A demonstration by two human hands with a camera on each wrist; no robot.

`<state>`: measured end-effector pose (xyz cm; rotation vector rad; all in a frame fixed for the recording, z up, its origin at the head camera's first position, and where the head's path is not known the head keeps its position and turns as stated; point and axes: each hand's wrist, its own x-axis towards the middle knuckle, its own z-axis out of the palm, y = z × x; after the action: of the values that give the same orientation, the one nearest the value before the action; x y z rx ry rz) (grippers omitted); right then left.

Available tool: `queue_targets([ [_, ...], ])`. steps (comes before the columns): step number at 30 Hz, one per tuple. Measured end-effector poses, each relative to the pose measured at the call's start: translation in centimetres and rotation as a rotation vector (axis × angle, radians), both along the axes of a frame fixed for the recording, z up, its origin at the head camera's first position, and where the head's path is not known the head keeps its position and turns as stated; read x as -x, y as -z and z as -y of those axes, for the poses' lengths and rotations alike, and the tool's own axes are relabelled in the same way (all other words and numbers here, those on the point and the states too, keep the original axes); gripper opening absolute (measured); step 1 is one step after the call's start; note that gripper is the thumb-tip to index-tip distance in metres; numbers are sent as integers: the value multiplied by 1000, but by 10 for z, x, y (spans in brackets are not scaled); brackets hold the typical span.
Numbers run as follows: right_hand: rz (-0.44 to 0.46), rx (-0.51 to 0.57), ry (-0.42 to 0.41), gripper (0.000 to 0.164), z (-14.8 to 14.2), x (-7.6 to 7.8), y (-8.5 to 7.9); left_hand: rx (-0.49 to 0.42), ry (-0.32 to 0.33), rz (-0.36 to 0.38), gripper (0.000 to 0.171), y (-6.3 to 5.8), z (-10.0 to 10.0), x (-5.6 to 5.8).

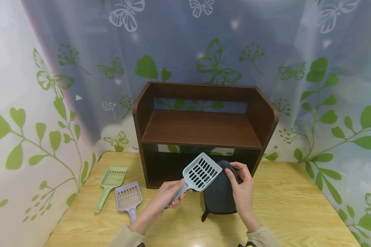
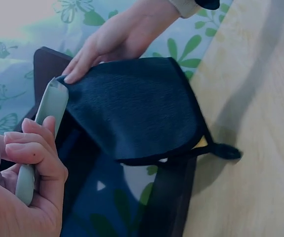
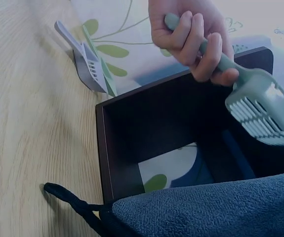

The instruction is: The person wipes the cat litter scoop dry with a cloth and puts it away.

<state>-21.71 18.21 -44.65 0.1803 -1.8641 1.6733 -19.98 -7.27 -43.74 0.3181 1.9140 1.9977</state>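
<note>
My left hand (image 1: pixel 162 200) grips the handle of a pale blue-green litter scoop (image 1: pixel 185 187), its slotted head tilted up in front of the shelf. A dark blue cloth (image 1: pixel 217 197) with black edging and a hanging loop (image 3: pixel 58 191) is pinched near its top by my right hand (image 1: pixel 243 190). The upper end of the cloth meets the scoop's front edge in the head view. In the left wrist view, the cloth (image 2: pixel 132 108) hangs in a slack fold under the right fingers. The left fingers curl round the scoop handle (image 3: pixel 221 59) in the right wrist view.
A brown two-tier shelf (image 1: pixel 204 128) stands at the back of the wooden table (image 1: pixel 296 206), right behind both hands. On the left lie a green litter scoop (image 1: pixel 103 199) and a purple litter scoop (image 1: pixel 131 207). A curtain (image 1: pixel 185 41) with leaf and butterfly prints hangs behind.
</note>
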Motion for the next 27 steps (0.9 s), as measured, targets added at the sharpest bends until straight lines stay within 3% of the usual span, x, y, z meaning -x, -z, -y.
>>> queue_targets([
  [6,39,1,23,23,-6,-4,-6,34,-1,-48,50,-12,6,1],
  [10,55,-21,34,22,-2,-13,-18,55,-8,-87,49,-20,10,3],
  [14,54,-49,31,21,3,-23,-32,67,-7,-117,52,-30,13,6],
  [19,36,-57,20,20,5,-27,-36,68,-15,-153,51,-44,16,12],
  [23,24,-60,12,20,6,-27,-35,63,-40,-180,50,-58,18,17],
  [27,19,-60,0,19,7,-28,-34,67,-105,-219,46,-75,22,24],
])
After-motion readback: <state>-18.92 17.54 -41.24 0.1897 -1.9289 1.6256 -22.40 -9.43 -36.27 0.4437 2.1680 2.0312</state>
